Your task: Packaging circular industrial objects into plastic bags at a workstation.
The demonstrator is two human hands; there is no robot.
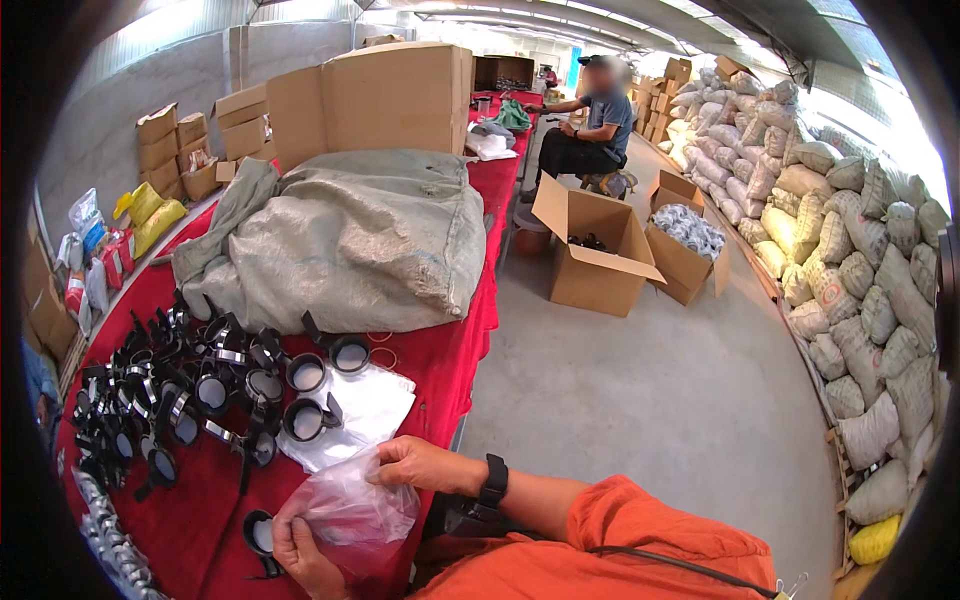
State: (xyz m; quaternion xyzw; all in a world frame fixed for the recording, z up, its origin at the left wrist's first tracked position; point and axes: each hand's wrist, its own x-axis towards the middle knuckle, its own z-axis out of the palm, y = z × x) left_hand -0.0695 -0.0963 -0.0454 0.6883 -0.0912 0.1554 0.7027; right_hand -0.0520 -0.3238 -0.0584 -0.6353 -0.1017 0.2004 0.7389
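Observation:
A clear plastic bag [358,505] is stretched between my two hands, above the red-covered table. My left hand [305,560] pinches its lower left edge, and my right hand [418,466] grips its upper right corner. Beside my left hand lies a black round-rimmed piece [260,533] with a pale disc. More such pieces, with black handles and shiny metal bands, form a heap [175,390] to the left. Two of them rest on or against a stack of flat white plastic bags [372,400] just beyond my hands.
A bulging woven sack [350,240] and a large carton [390,100] stand farther along the table [210,520]. Silvery parts [112,535] line its near left side. Open cartons [605,250] sit on the floor, near a seated person [600,110]. Stacked sacks [850,260] line the right.

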